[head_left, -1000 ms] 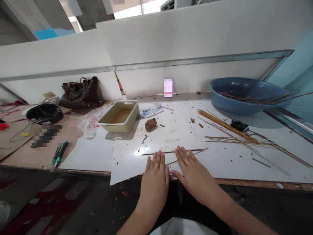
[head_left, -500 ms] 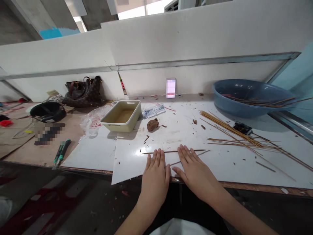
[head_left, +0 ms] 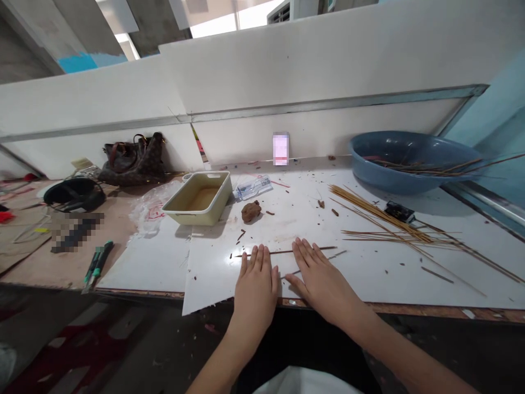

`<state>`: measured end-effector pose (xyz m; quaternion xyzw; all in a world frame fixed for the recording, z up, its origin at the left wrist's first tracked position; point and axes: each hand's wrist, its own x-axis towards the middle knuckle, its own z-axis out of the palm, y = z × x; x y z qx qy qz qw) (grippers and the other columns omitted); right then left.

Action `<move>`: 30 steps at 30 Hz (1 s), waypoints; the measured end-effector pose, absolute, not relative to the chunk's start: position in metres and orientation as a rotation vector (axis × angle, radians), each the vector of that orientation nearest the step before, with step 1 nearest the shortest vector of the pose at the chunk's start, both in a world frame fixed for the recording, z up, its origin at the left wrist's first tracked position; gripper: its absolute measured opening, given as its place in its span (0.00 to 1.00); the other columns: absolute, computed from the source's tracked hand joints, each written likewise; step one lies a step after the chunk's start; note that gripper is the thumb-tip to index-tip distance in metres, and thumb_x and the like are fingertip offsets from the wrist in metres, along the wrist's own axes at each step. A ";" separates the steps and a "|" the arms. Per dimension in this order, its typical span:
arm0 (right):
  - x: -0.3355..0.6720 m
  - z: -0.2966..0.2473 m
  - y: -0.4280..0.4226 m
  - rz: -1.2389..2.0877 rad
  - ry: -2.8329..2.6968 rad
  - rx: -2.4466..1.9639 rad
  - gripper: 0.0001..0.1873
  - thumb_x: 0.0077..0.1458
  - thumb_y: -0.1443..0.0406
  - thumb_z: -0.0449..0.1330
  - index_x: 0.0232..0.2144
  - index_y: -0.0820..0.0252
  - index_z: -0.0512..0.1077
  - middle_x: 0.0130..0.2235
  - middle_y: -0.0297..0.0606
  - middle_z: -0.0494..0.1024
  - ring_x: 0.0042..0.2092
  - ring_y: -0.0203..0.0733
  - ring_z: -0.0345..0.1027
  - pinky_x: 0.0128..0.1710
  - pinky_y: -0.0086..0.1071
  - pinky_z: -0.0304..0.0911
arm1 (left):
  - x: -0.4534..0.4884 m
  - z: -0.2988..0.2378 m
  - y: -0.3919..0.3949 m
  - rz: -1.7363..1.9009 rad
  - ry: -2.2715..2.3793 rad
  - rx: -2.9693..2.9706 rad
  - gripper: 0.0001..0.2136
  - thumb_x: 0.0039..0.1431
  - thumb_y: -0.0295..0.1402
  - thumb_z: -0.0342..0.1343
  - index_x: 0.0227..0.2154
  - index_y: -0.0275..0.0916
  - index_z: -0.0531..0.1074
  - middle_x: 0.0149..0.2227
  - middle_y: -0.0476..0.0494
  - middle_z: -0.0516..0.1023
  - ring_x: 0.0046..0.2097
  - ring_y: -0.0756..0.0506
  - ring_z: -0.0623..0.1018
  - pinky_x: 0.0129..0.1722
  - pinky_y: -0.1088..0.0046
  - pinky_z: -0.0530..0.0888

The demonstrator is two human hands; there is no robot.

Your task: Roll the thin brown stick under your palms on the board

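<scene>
My left hand (head_left: 256, 279) lies flat on the white board, fingers stretched forward over a thin brown stick (head_left: 282, 251). Beside it, my right hand (head_left: 318, 271) rests palm down on the same stick, its thumb out to the left. The stick runs crosswise under both sets of fingers, and its two ends stick out on either side. A thinner grey stick (head_left: 338, 254) passes partly under my right hand. Beyond my hands sits a brown lump like clay (head_left: 251, 211), with small brown crumbs around it.
A cream tub (head_left: 192, 218) with brownish contents stands at left, near a handbag (head_left: 133, 164) and green-handled pliers (head_left: 98, 262). To the right lie a bundle of thin tan sticks (head_left: 377, 210) and a blue basin (head_left: 406, 180) holding more sticks. A phone (head_left: 281, 149) leans against the wall.
The whole view has shifted slightly, so things sit a little farther left. Both hands remain flat on the stick, with hardly any visible movement against the board.
</scene>
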<state>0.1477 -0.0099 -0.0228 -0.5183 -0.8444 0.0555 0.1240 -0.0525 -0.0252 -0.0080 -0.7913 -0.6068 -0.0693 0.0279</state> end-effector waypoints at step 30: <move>0.151 -0.021 0.007 0.166 -2.465 -1.555 0.45 0.76 0.43 0.38 0.77 0.74 0.51 0.76 0.59 0.55 0.77 0.56 0.49 0.76 0.53 0.47 | -0.056 -0.002 -0.020 -0.248 -1.955 -2.389 0.26 0.80 0.37 0.39 0.72 0.30 0.64 0.73 0.31 0.65 0.76 0.35 0.63 0.75 0.44 0.59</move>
